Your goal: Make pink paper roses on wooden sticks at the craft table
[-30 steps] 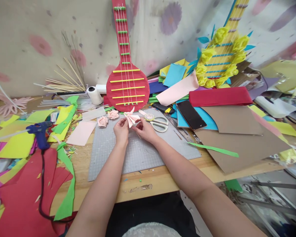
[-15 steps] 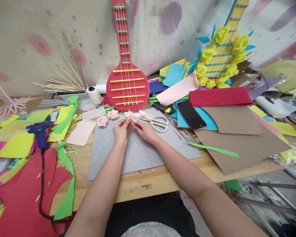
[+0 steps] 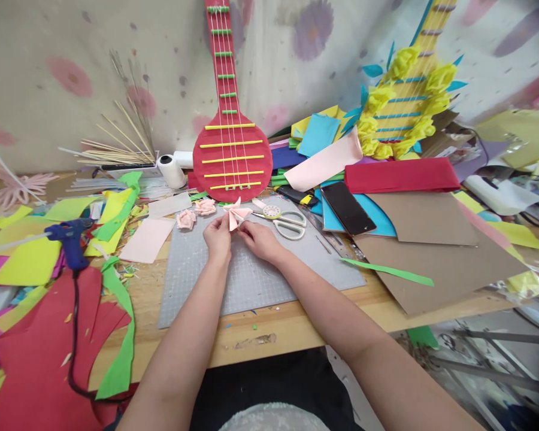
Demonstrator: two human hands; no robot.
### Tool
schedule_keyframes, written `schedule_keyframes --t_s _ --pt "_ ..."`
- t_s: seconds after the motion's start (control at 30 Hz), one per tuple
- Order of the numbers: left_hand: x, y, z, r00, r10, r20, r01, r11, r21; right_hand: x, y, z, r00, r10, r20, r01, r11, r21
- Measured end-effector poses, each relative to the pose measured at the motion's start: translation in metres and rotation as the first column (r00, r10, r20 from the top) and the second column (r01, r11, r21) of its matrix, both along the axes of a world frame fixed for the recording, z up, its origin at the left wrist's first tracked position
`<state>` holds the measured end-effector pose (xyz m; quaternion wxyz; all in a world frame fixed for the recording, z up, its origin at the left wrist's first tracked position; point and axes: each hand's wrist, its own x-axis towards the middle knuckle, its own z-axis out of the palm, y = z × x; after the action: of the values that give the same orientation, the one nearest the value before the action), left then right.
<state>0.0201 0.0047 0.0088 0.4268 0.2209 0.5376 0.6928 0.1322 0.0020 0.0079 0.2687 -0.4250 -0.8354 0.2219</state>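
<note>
Over the grey cutting mat (image 3: 260, 281), a pale pink paper flower (image 3: 236, 214) with spread, pointed petals is held between both hands. My left hand (image 3: 218, 239) pinches its left side. The fingers of my right hand (image 3: 260, 240) close on its lower right edge, where the exact contact is partly hidden. Two finished-looking pink paper roses, a left rose (image 3: 186, 219) and a right rose (image 3: 205, 207), lie just beyond my left hand. Scissors (image 3: 291, 227) with pale handles rest right of my right hand, beside a small round dial-like disc (image 3: 271, 211).
A red paper lute (image 3: 232, 161) leans against the wall, with a yellow flowered one (image 3: 397, 114) at right. The blue glue gun (image 3: 74, 242) and its cable lie left among paper scraps. A phone (image 3: 348, 208) and brown cardboard (image 3: 435, 275) lie right.
The pink paper flower has turned in my fingers, and its petals now show wider and more face-on. Both hands stay in nearly the same place.
</note>
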Motion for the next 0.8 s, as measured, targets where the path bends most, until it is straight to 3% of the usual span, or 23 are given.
schedule_keyframes --t_s 0.23,0.43,0.5,0.57,0.67,0.8 --pt "0.003 -0.004 0.004 0.996 -0.075 0.055 0.072 0.996 0.049 0.003 0.000 -0.001 0.995 -0.068 -0.074 0.064 0.997 -0.050" --pt "-0.022 0.008 0.000 0.996 0.033 0.085 -0.042 0.994 0.099 0.009 -0.004 0.006 0.999 0.000 -0.051 -0.005 0.996 -0.092" --pt "-0.032 0.010 -0.001 0.993 0.095 0.066 -0.101 0.990 0.093 0.014 0.000 0.007 0.994 0.006 -0.113 -0.021 0.992 -0.128" --pt "-0.037 0.011 -0.003 0.992 0.124 -0.010 -0.123 0.989 0.079 0.017 0.006 0.007 0.960 -0.077 -0.269 0.034 0.986 -0.161" --pt "-0.036 0.008 -0.006 0.980 -0.003 -0.199 0.018 0.997 0.073 0.019 0.014 0.005 0.876 -0.208 -0.434 0.121 0.968 -0.221" --pt "-0.027 0.004 -0.013 0.861 -0.297 -0.414 0.339 0.940 0.032 0.018 0.017 0.003 0.890 -0.255 -0.378 0.165 0.953 -0.254"
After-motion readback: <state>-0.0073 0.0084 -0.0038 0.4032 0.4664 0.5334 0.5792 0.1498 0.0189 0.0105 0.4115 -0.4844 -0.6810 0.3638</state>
